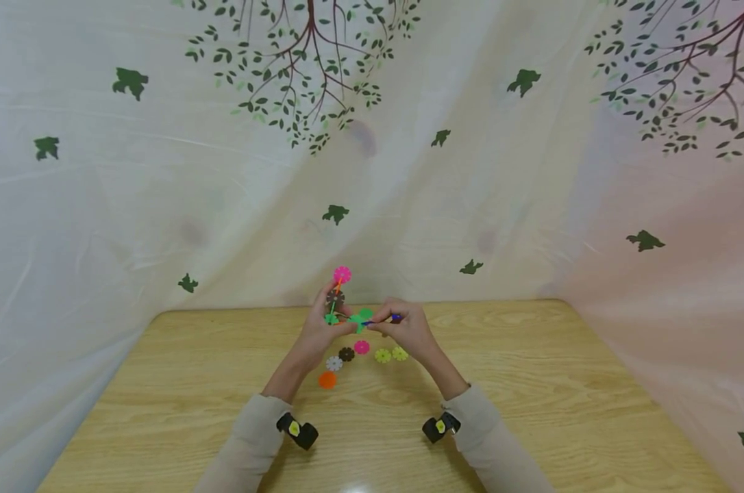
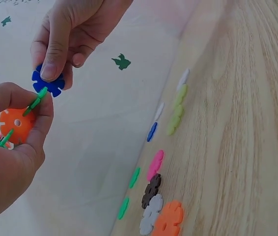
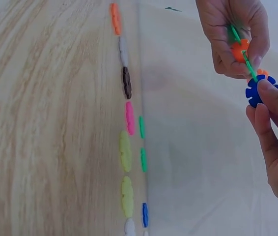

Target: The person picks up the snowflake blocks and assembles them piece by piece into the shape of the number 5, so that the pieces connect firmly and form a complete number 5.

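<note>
Up off the table, my left hand (image 1: 310, 339) grips a joined chain of notched plastic discs. A pink disc (image 1: 342, 274) tops it, above a brown disc (image 1: 335, 298). Farther along, an orange disc (image 2: 23, 123) and a green disc (image 2: 35, 102) show between the thumb and fingers. My right hand (image 1: 412, 332) pinches a blue notched disc (image 2: 55, 87) between thumb and fingers. Its edge meets the green disc's edge; whether their slots are interlocked I cannot tell. My fingers cover part of the chain.
Below my hands on the wooden table (image 1: 193, 404) lie loose discs: orange (image 1: 327, 380), white (image 1: 334, 363), brown (image 1: 346, 354), pink (image 1: 362, 347) and yellow (image 1: 382, 355). Green (image 2: 135, 177) and blue (image 2: 152, 132) discs lie behind them. A patterned cloth (image 1: 255, 226) hangs along the table's far edge.
</note>
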### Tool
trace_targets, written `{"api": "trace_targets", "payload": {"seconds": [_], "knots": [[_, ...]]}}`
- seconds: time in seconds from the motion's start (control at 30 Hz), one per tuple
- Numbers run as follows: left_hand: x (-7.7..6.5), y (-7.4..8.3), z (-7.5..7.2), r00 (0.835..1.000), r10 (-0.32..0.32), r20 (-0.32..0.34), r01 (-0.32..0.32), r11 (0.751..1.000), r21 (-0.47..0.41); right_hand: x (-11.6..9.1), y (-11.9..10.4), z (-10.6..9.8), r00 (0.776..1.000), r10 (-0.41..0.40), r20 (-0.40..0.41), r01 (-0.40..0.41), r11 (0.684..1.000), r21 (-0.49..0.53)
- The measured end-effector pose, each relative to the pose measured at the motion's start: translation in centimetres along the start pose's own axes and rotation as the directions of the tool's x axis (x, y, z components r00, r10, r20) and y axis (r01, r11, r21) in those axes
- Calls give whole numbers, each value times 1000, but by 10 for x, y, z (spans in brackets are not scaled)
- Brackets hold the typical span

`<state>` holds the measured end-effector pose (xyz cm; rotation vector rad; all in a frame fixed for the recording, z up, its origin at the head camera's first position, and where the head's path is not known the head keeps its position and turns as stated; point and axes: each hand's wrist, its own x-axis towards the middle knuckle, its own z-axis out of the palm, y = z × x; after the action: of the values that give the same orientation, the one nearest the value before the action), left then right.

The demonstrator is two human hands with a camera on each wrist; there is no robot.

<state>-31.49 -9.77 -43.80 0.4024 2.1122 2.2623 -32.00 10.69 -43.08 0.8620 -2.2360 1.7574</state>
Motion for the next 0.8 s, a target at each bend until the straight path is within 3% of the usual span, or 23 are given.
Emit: {"api": "trace_targets", "payload": {"seconds": [0.43, 0.8], "knots": [[-1, 1, 0, 1000, -6, 25, 7, 999, -32, -2, -4, 4, 997, -61, -38, 60, 998, -5], [-2, 4, -5, 999, -32, 2, 32, 999, -22, 1, 0, -2, 996, 83, 33, -82, 996, -38]]}}
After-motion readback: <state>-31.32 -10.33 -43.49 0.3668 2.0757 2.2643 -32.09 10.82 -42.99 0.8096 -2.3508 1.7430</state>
